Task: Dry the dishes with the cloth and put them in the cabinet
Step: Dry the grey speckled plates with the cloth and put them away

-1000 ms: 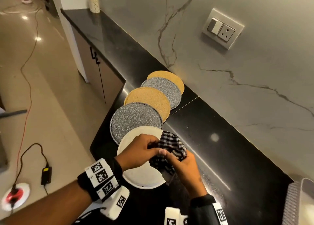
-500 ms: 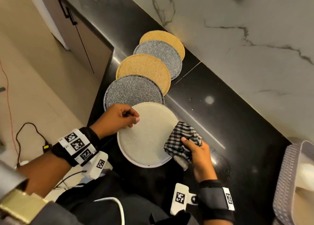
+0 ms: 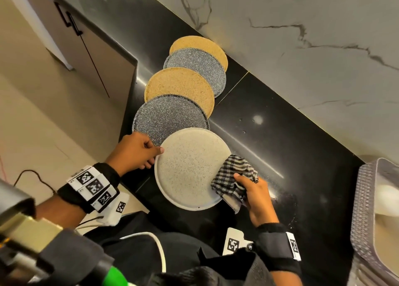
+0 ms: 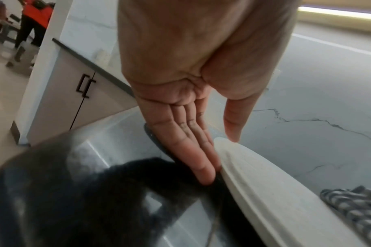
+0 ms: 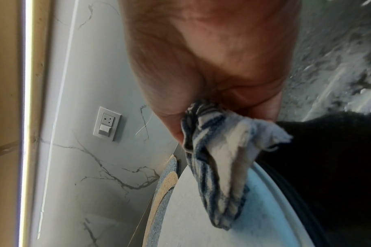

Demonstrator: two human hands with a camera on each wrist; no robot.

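We stand at a black stone countertop (image 3: 269, 117) backed by a grey marble-look wall (image 3: 302, 37), with beige floor tiles to the left. A row of five round plates runs from near to far, each overlapping the one behind it. Nearest us is a white speckled plate (image 3: 190, 167). Behind it come a grey speckled plate (image 3: 168, 117), a tan plate (image 3: 181, 87), a second grey plate (image 3: 198, 70) and a second tan plate (image 3: 200, 46) by the wall.

Our left hand (image 3: 136, 152) takes the white plate's left rim: the left wrist view shows straight fingers (image 4: 193, 150) beneath the edge and the thumb (image 4: 233, 120) resting on top.

Our right hand (image 3: 254, 195) has its fingers curled around a bunched black-and-white checked cloth (image 3: 233, 177), which lies on the plate's right edge.

A grey textured plastic basket (image 3: 364, 210) sits at the far right of the counter. Lower cabinet doors (image 3: 92, 48) with black handles stand at the far left. A wall socket with switch (image 5: 107, 126) shows in the right wrist view.
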